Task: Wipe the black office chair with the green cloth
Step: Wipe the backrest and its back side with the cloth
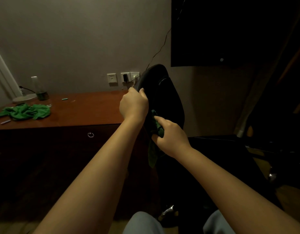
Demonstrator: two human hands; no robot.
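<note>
1. Upholstery of the black padded office chair (164, 98) is showing at centre frame. Its backrest is standing roughly upright, just beside the right end of a reddish-brown wooden desk (81, 110).
2. The left hand (134, 104) is grasping the left edge of the backrest near its top, with the fingers curling over the rim.
3. The right hand (169, 134) is clutching a crumpled green cloth (152, 154) and pressing it against the same edge, just below the left hand.
4. A loose end of the cloth is hanging down beneath the right hand, alongside the chair.
5. The lower part of the chair is lying in deep shadow, and its details cannot be made out.
6. A second bunched green cloth (26, 112) is lying on the left part of the desk top, well apart from the chair.
7. A round grey lamp base (24, 99) and a clear tube with green contents (43, 96) are standing behind that cloth, near the wall.
8. White wall sockets (112, 78) are sitting above the rear edge of the desk.
9. A thin dark cable (160, 49) is running up the wall toward a large dark panel (230, 31) at upper right.
10. A metal ring pull (90, 135) is hanging on the drawer front.
</note>
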